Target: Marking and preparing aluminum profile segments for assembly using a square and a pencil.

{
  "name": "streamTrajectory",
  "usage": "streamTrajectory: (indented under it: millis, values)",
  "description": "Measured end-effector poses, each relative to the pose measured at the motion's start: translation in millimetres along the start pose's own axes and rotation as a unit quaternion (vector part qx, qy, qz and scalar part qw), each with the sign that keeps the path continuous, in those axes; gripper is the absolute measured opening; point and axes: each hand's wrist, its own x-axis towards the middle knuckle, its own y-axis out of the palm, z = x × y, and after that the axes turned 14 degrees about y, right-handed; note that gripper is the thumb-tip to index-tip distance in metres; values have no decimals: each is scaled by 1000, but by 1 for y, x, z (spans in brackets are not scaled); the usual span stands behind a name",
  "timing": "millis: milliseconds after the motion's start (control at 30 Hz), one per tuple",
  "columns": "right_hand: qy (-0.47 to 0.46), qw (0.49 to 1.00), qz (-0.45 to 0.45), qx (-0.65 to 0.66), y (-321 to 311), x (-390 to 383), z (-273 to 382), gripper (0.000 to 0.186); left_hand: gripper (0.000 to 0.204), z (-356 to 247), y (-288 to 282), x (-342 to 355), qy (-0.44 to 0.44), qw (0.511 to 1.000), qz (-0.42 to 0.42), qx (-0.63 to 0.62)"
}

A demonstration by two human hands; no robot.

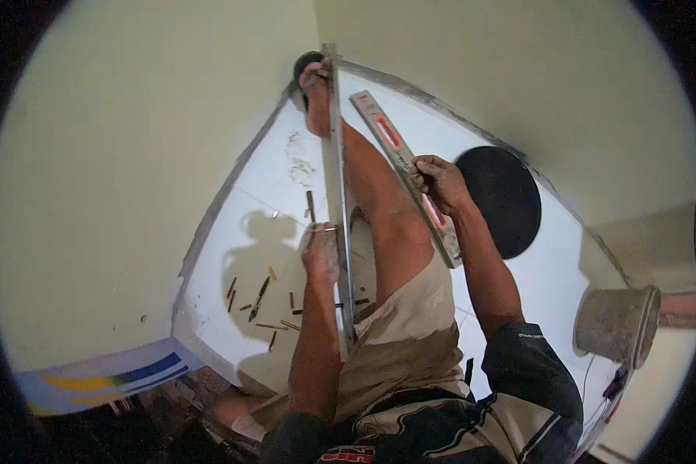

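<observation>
The left hand (321,251) is closed around a long metal straightedge (337,201), gripping it about midway along its length. Below the grip the bar runs down over the shorts to the person's lap; above it the bar reaches away along the outstretched leg to the foot (315,93) in the room's corner, where its far end lies against the foot. Left of this grip, nails (264,298) and small sticks lie scattered on the white tiles (247,232).

The right hand (439,182) grasps a spirit level (406,174), fingers wrapped over its edge near the middle. The level slants from just below the grip, by the knee, up toward the far wall, lying just right of the straightedge and apart from it. Right of this grip a black round disc (503,201) lies on the floor, and farther right, nearer the person, stands a grey bucket (617,323).
</observation>
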Motion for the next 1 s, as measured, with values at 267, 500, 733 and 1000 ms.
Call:
streamTrajectory:
  millis: [267,500,733,1000]
  values:
    - [-52,936,-57,-345,80,74,38,45,34,-7,29,-26,133,981,-91,108]
    - [-62,822,-129,-551,119,127,57,78,37,-29,68,-80,163,982,8,99]
    - [-103,727,-186,-652,186,86,26,65,63,-32,46,-85,172,981,13,86]
    - [-141,707,-194,-666,175,146,23,56,63,-46,1,-87,126,992,-26,10]
